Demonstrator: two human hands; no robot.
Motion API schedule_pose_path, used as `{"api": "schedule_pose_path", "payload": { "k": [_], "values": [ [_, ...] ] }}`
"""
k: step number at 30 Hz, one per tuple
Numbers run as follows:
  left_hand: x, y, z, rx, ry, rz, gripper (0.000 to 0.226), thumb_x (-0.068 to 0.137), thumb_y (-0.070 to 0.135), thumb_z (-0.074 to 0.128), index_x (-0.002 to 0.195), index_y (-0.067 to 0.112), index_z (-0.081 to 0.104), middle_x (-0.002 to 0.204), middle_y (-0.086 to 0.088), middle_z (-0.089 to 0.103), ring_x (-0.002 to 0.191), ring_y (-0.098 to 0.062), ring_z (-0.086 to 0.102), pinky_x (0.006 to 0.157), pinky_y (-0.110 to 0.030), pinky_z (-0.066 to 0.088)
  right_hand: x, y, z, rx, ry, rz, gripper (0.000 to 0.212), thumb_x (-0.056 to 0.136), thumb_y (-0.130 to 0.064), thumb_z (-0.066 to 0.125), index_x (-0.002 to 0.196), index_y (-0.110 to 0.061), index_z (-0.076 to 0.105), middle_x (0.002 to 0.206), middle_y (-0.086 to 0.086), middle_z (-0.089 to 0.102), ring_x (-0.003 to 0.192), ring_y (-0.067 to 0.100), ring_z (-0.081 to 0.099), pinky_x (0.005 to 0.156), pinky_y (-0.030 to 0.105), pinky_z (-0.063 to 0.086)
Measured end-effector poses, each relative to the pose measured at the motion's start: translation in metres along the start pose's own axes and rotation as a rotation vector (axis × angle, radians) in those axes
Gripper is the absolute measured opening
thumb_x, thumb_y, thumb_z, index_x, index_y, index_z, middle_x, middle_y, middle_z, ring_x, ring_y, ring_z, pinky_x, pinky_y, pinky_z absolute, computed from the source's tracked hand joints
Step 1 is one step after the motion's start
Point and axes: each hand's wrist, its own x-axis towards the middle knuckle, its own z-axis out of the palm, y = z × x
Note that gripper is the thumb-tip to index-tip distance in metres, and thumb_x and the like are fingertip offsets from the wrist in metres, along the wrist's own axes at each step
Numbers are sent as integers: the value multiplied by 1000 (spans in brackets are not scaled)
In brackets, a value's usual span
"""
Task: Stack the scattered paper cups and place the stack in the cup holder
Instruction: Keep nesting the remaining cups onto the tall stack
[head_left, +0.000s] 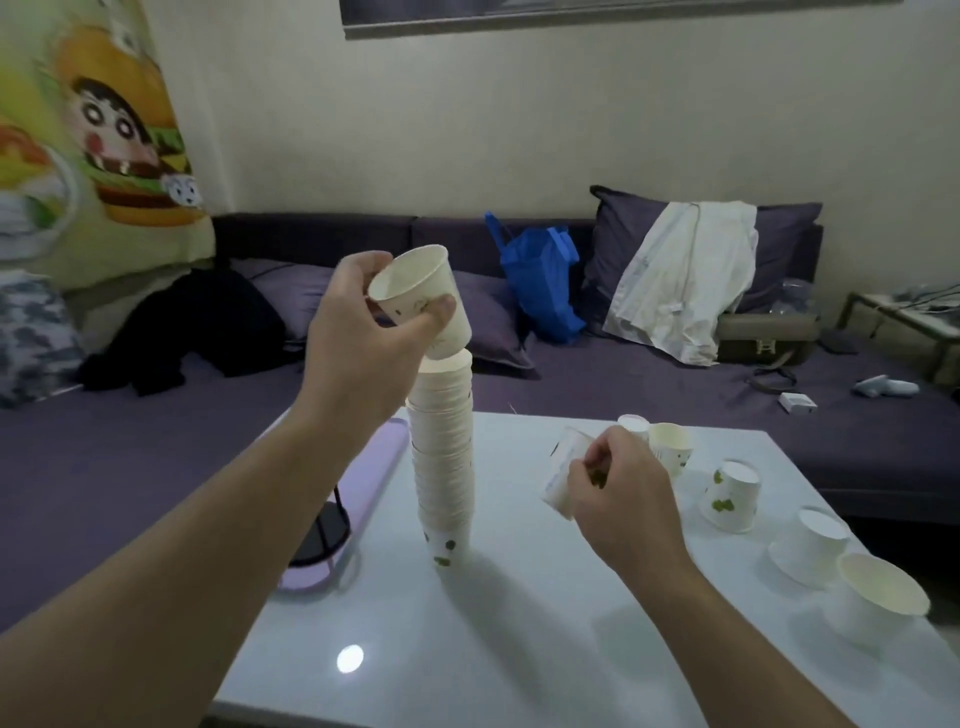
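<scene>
A tall stack of white paper cups (445, 457) stands upright near the middle of the white table (519, 623). My left hand (363, 332) holds a single paper cup (415, 291) tilted over the stack's top, its base touching or just inside the top rim. My right hand (618, 493) grips another paper cup (558, 473) lying sideways just above the table, right of the stack. Several loose cups lie to the right: one upright (670, 444), one upside down with green spots (730, 496), another upside down (810, 545), one open at the near right (883, 592).
A dark wire cup holder (317, 535) with a lilac base stands at the table's left edge, partly behind my left forearm. A purple sofa (571, 374) with a blue bag (540, 280), cushions, clothes and a handbag runs behind the table.
</scene>
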Motion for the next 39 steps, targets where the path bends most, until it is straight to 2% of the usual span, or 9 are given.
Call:
{"api": "schedule_pose_path", "payload": {
  "k": [8,13,20,24,27,33,36,37,39],
  "values": [
    [4,-51,2,65,-165,-113,60,81,39,88,133,34,59,119,13,70,111,-14,69,97,-45,60,6,-13,2,41,10,-25,21,94,-11,65,82,-20,50,81,-4,57,74,13,54,58,26,42],
    [-7,-61,9,47,-288,-232,65,79,46,90,133,30,57,123,15,68,114,-7,66,89,-28,54,17,-30,-2,85,49,-73,21,93,-9,66,84,-20,51,87,-5,56,77,10,55,62,22,40],
    [-23,-69,13,73,-324,-181,56,83,42,88,129,35,57,118,25,66,110,8,61,83,-21,51,32,-83,-25,301,167,-304,24,86,5,68,102,-9,56,102,8,59,86,14,58,74,12,45],
    [-29,-67,15,80,-334,-148,54,83,40,86,128,36,57,120,25,67,112,10,60,86,-22,51,26,-101,-22,304,81,-479,35,81,6,69,108,-10,53,107,4,52,92,13,53,83,11,44],
    [-33,-65,15,98,-352,-142,56,82,39,86,129,36,56,119,24,68,114,9,60,89,-27,53,22,-99,-11,166,-10,-550,38,76,4,66,107,-12,52,109,-1,48,101,19,51,86,19,49],
    [-37,-64,17,81,-377,-115,60,83,43,88,132,37,53,118,30,65,109,17,56,82,-14,46,19,-93,-3,-65,-191,-584,33,71,3,61,89,-19,43,113,-2,49,103,24,46,79,32,49],
    [-36,-66,17,74,-351,-113,59,83,43,87,132,37,54,120,28,66,113,14,57,85,-17,46,16,-94,-4,16,-147,-522,45,70,0,64,109,-18,48,137,1,45,125,25,45,95,28,50],
    [-36,-67,17,73,-341,-115,59,84,43,87,132,36,55,120,27,66,113,13,57,86,-18,47,16,-95,-5,29,-161,-495,56,72,-2,66,124,-16,50,148,1,41,137,24,41,104,27,47],
    [-37,-68,17,62,-325,-121,57,84,40,87,132,35,56,119,25,67,112,12,59,85,-19,48,14,-97,-4,-31,-313,-467,84,77,-9,67,155,-19,37,168,-3,26,158,21,21,124,36,34]
  ]
}}
